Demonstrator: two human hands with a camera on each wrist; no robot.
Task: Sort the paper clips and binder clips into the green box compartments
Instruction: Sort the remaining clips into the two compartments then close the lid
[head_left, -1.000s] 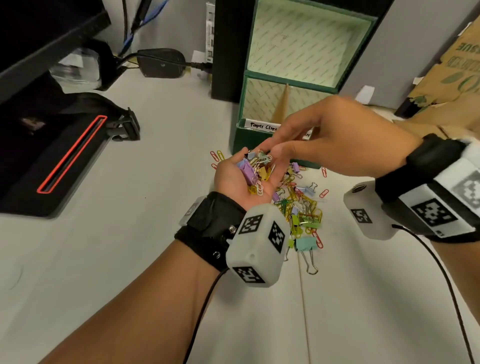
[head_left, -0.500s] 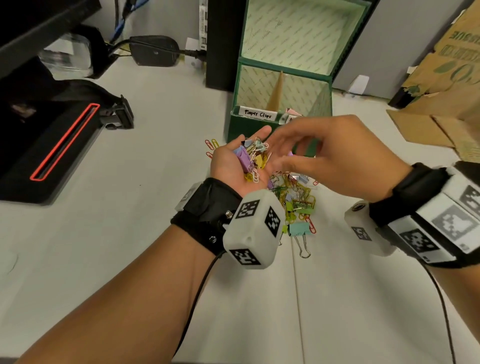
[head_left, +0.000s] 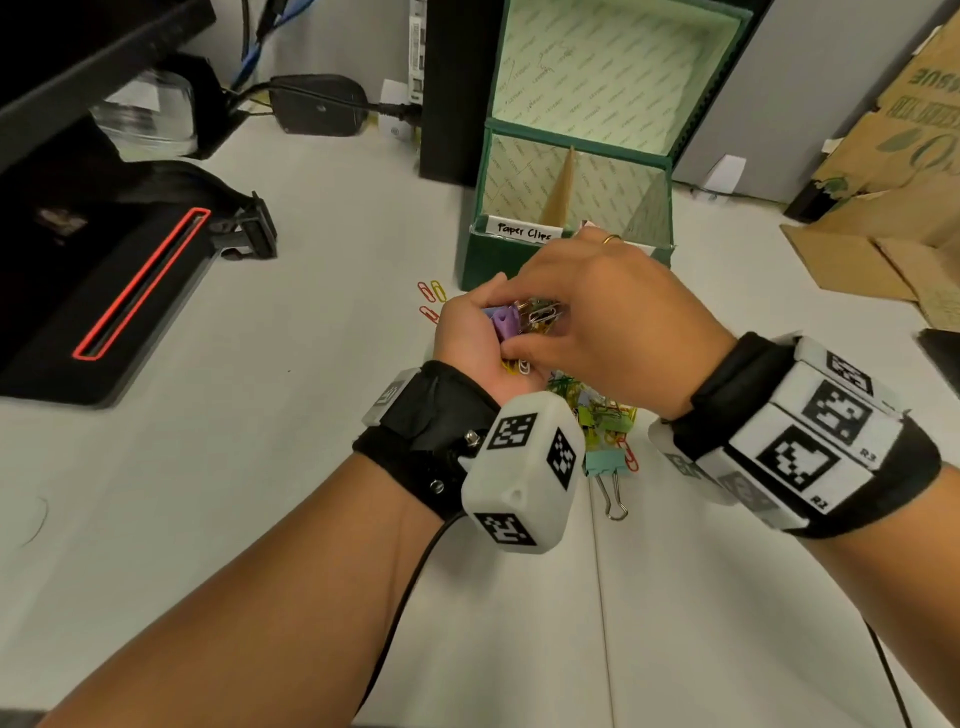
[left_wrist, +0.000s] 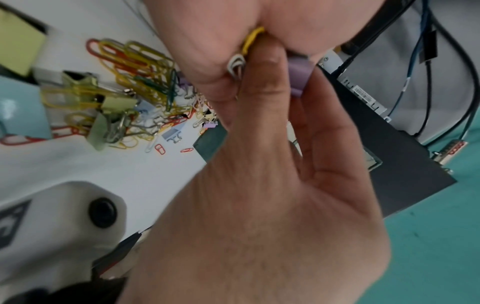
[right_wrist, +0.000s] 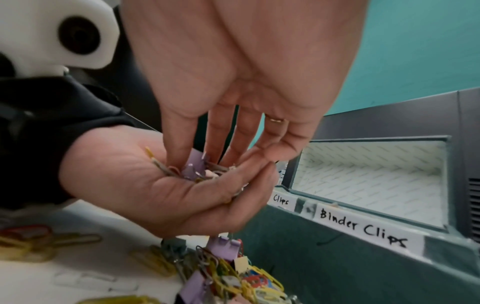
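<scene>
My left hand is cupped palm up just in front of the green box, its fingers curled round a handful of mixed clips. My right hand reaches down into that palm. Its thumb and forefinger sit on either side of a purple binder clip in the handful. More paper clips and binder clips lie in a loose pile on the table under both hands. The box's front compartments carry the labels "Paper Clips" and "Binder Clips".
A teal binder clip lies at the near end of the pile, and a few paper clips lie left of the box. A black device with a red stripe lies far left, a black tower behind the box, cardboard at right.
My right hand has come down from hovering above the left palm, and its fingers now dip into the handful. The left hand's fingers have curled in more round the clips.
</scene>
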